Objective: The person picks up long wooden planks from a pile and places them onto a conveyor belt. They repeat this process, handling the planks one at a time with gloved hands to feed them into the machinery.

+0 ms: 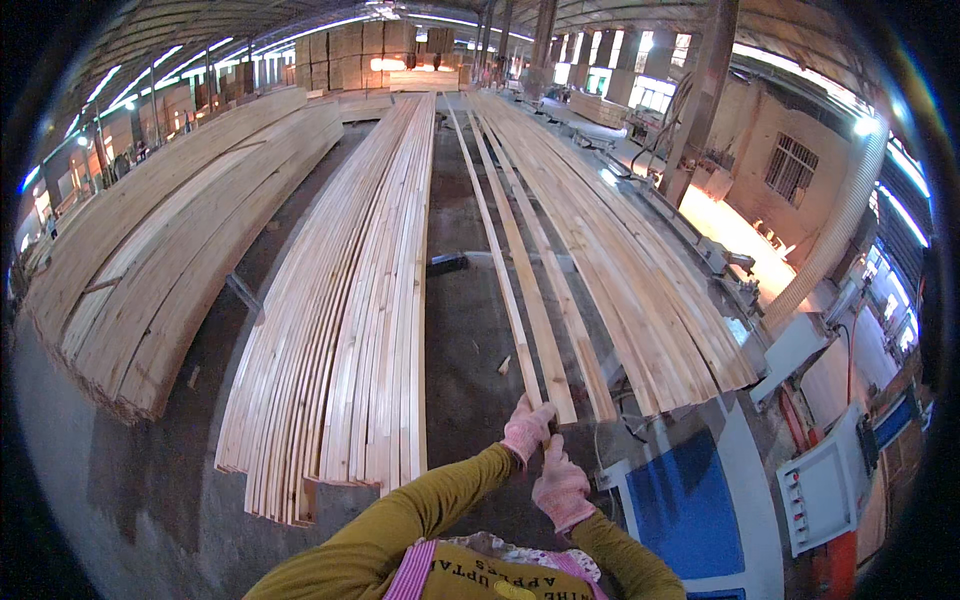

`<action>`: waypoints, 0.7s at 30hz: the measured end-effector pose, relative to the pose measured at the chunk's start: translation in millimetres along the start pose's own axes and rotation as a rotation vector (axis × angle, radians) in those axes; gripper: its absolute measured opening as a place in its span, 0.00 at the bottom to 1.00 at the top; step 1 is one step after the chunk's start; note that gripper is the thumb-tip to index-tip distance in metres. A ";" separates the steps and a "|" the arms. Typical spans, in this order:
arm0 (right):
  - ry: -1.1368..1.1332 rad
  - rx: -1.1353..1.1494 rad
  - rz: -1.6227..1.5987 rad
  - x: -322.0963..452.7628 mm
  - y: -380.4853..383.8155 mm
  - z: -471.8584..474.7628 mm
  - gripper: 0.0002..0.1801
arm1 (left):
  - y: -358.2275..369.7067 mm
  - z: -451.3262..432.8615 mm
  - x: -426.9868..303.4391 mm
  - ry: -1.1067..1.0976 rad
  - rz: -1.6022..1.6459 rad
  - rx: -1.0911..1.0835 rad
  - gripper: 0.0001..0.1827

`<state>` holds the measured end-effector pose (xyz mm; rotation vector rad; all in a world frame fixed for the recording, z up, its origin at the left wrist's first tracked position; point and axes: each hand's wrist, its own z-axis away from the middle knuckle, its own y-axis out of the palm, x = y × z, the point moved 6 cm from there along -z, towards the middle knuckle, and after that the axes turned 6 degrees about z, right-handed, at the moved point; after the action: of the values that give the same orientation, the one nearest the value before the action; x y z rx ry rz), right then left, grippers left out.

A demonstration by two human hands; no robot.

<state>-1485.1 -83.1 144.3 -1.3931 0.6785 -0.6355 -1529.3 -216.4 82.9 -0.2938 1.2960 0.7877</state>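
Note:
My left hand (528,429), in a pink knit work glove, is closed around the near end of a long, narrow wooden strip (504,300). Just below it, my right hand (561,484), gloved alike, is at the strip's end with a finger pointing up along it; its exact hold is partly hidden. Two more loose wooden strips, one (541,330) and another (574,322), lie to the right of the held one. Further left is a wide stack of long strips (375,300) with uneven near ends.
Wide boards (615,277) lie at the right, beside a machine with a blue panel (686,502) and a grey control box (821,480). At the far left stands a big board stack (172,262). A steel column (701,97) and a ribbed duct (832,232) rise at the right.

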 end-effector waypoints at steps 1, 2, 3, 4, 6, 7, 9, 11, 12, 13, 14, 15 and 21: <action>-0.017 -0.038 -0.014 0.2 -0.6 -1.2 0.44 | 0.2 -1.8 3.4 0.005 0.040 0.026 0.28; -0.034 -0.075 -0.028 -1.0 2.0 -4.7 0.43 | -0.1 -7.9 8.5 0.009 0.081 0.052 0.28; -0.040 -0.115 -0.036 -3.8 0.6 -5.4 0.42 | 4.3 -11.6 11.2 0.014 0.124 0.089 0.28; -0.021 -0.131 0.004 -2.6 -1.9 -5.6 0.41 | 5.7 -9.4 7.1 0.010 0.135 0.115 0.29; -0.055 -0.191 0.087 1.6 -16.4 -1.4 0.41 | 2.2 4.0 -12.5 0.005 0.142 0.141 0.28; -0.082 -0.220 0.125 7.5 -22.6 0.4 0.42 | -3.3 12.5 -19.9 0.003 0.146 0.144 0.28; -0.069 -0.066 -0.093 14.9 -24.4 -2.3 0.46 | -21.5 -4.5 -6.0 0.020 -0.032 0.074 0.26; -0.053 0.014 -0.320 20.2 -34.9 6.4 0.47 | -36.2 6.0 -23.3 0.060 -0.237 -0.006 0.26; -0.056 0.022 -0.444 21.3 -22.4 5.8 0.51 | -45.8 1.3 -23.6 0.169 -0.339 0.014 0.26; -0.079 0.001 -0.521 26.6 -23.3 4.2 0.50 | -56.5 4.6 -24.8 0.167 -0.401 0.000 0.27; -0.099 0.067 -0.642 35.0 -26.2 6.7 0.50 | -69.5 8.4 -26.3 0.164 -0.463 -0.020 0.27; -0.095 0.127 -0.763 39.2 -27.0 7.2 0.50 | -75.0 21.9 -49.8 0.068 -0.487 -0.063 0.29; -0.072 0.341 -1.157 93.8 21.5 3.1 0.47 | -128.5 29.4 -115.4 0.299 -1.025 0.036 0.30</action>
<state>-1420.8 -149.7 118.0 -1.3858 -0.3771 -1.5030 -1429.0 -330.8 169.7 -0.9736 1.2149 -0.1607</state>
